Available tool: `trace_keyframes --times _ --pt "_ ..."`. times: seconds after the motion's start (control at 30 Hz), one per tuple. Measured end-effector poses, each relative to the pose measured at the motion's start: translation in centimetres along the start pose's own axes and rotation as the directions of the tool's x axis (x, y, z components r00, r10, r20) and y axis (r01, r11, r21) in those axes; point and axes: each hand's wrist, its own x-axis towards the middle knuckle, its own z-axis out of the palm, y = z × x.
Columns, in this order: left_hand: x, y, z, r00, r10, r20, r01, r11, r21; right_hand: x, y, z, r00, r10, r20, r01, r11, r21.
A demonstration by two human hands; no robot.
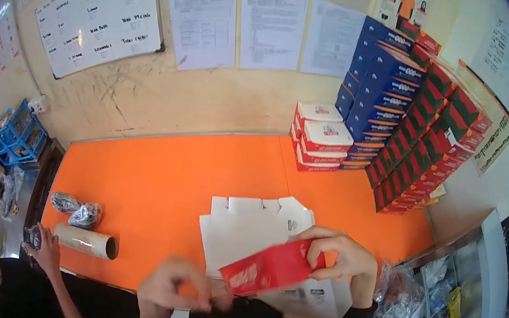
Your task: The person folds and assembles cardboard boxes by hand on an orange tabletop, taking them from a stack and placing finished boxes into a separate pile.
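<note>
On my feed two hands work at the table's near edge: the left hand (178, 285), blurred, has its fingers curled, and I cannot tell whether it grips anything; the right hand (341, 257) pinches one red card (268, 268) between thumb and fingers. The card is tilted over a few overlapping white blanks (239, 222), too covered for me to count, on the orange table (155, 171). To the right, a rack (489, 283) holds clear bags (399, 306) and one yellow packet (455, 306). To the left, a co-worker's hand (46, 254) holds one black object (33, 236) beside one tube (80, 240) and two wrapped bundles (86, 216). Beyond, one blue basket (14, 135) has contents too small to identify. Farther back I see two stacks of white-and-red boxes (327, 137), then taller stacks of blue boxes (385, 83) and red-and-dark boxes (425, 147), insides hidden. On the wall hang one whiteboard (103, 11) and three large printed sheets (203, 27)
</note>
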Motion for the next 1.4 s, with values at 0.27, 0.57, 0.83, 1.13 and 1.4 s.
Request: trace_keyframes --times 0.27,0.57,0.83,1.13,1.4 --pt "1.6 -1.1 0.5 0.748 -0.586 -0.31 0.31 0.722 -0.619 0.1 3.5 2.7 0.989 -0.053 -0.137 0.117 0.849 0.515" --pt "-0.9 -2.4 2.0 0.706 -0.564 -0.429 0.604 0.795 -0.05 -0.3 0.7 5.2 0.982 -0.171 -0.083 0.107 0.858 -0.503" --pt "2.3 -3.1 5.0 0.642 -0.396 -0.656 0.395 0.905 -0.16 1.1 -3.4 5.9 0.93 -0.356 -0.091 0.36 0.933 0.03" --pt "-4.0 -10.0 5.5 -0.042 -0.868 -0.495 -0.458 0.457 -0.762 2.4 -0.4 7.1 0.983 -0.079 0.164 0.062 0.993 0.103" --pt "1.6 -6.9 7.6 0.177 -0.956 -0.235 -0.508 0.116 -0.854 2.3 3.3 9.4 0.876 0.23 -0.424 -0.331 0.926 -0.181"
